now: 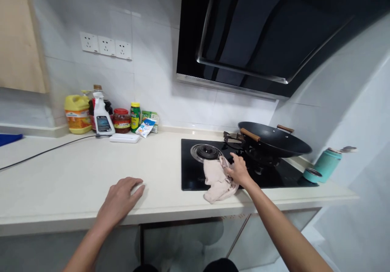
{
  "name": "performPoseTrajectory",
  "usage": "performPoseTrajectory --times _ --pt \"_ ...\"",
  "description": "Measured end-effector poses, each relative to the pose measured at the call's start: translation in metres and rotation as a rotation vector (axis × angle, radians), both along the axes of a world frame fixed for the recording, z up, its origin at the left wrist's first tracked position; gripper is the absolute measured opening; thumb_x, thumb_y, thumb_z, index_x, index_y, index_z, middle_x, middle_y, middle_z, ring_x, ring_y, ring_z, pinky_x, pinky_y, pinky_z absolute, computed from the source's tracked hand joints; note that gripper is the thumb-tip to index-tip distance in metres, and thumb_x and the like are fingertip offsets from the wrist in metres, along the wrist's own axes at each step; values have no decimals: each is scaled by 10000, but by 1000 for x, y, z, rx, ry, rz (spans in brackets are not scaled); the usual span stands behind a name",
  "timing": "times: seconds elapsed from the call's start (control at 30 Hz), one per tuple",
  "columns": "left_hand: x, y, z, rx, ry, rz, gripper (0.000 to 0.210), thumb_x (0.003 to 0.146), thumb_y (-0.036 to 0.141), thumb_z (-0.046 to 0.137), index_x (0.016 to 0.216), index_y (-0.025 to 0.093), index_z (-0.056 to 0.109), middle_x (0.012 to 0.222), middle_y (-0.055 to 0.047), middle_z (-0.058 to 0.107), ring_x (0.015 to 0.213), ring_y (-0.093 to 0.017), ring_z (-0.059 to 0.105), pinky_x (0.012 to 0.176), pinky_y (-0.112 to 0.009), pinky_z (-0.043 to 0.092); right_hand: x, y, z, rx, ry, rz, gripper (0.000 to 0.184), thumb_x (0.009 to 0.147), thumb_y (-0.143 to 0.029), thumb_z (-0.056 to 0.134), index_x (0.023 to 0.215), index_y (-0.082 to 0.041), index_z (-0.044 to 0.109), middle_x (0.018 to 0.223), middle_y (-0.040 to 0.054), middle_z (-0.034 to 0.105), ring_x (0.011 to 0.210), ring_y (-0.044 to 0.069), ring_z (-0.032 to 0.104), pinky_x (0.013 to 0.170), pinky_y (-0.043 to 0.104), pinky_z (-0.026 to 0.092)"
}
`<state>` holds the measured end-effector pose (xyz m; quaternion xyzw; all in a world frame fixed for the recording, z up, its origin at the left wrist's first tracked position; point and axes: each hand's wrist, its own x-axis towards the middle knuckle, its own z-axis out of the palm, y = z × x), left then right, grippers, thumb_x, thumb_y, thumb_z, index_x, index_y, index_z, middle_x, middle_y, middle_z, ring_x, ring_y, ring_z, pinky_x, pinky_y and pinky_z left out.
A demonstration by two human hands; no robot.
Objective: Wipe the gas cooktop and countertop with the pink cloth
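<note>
forearms [278,223] nearest, i rest my left hand [120,196], empty and loosely spread, on the counter [73,174], while my right hand [239,171], half-spread, touches the cloth [215,173] at its left, grip unclear, and pushing that loose bunch could snag the burner [207,151] beyond.

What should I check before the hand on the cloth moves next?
1. Right hand touching the cloth: ok, its fingers are on it.
2. Left hand off the stove: ok, it rests on the counter.
3. Cloth all on the stove: not ok, part laps over the front edge onto the counter.
4. Left burner without flame: ok, none shows.
5. Left burner cool: cannot tell from a picture.
6. Wok clear of the right hand: ok, a gap shows between them.
</note>
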<state>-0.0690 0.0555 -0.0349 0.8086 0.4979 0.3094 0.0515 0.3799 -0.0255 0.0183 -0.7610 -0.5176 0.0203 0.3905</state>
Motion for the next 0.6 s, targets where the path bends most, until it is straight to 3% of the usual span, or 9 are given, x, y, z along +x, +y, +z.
performPoseTrajectory --times 0.1,0.17,0.23,0.3,0.43,0.53,0.6 --pt "0 1 0 -7 17 -8 426 931 521 447 1071 215 707 1152 -85 732 1131 -290 628 978 -423 447 -13 -3 10 -82 -294 -15 549 910 -457 519 1434 -292 522 1447 131 464 1294 344 428 1070 525 330" --pt "0 1 1 -24 45 -3 435 937 518 436 1086 210 705 1170 -93 726 1137 -292 623 985 -429 442 -32 -4 7 -257 -306 60 568 954 -592 426 1447 -325 521 1519 116 422 1350 371 393 1083 577 302" --pt "0 3 0 -27 72 4 440 944 513 425 1098 208 702 1183 -99 721 1145 -293 619 990 -430 438 -56 -4 -3 -432 -282 114 658 954 -683 359 1501 -333 466 1612 111 326 1448 426 279 1118 656 209" --pt "-1 5 -2 -5 89 0 436 946 511 424 1098 211 703 1185 -97 721 1149 -292 620 993 -425 440 -80 -3 -13 -509 -279 169 705 956 -721 314 1546 -346 400 1676 97 214 1511 463 130 1133 712 91" --pt "-4 10 -8 38 98 -17 433 945 519 431 1083 216 708 1178 -93 722 1127 -290 633 985 -427 455 -123 6 -20 -461 -292 489 673 975 -726 273 1562 -406 350 1706 36 140 1552 402 31 1173 675 2" --pt "-5 12 -10 49 92 -23 434 945 532 434 1070 220 708 1167 -92 726 1115 -286 635 981 -428 458 -140 25 -19 -368 -343 740 595 1000 -673 308 1522 -411 420 1692 -1 205 1561 322 81 1215 603 18" --pt "-5 12 -10 50 84 -26 430 939 533 440 1061 223 711 1161 -93 730 1114 -285 634 980 -426 460 -138 40 -21 -308 -379 795 544 1021 -611 327 1484 -373 484 1664 7 288 1545 292 167 1228 563 72"
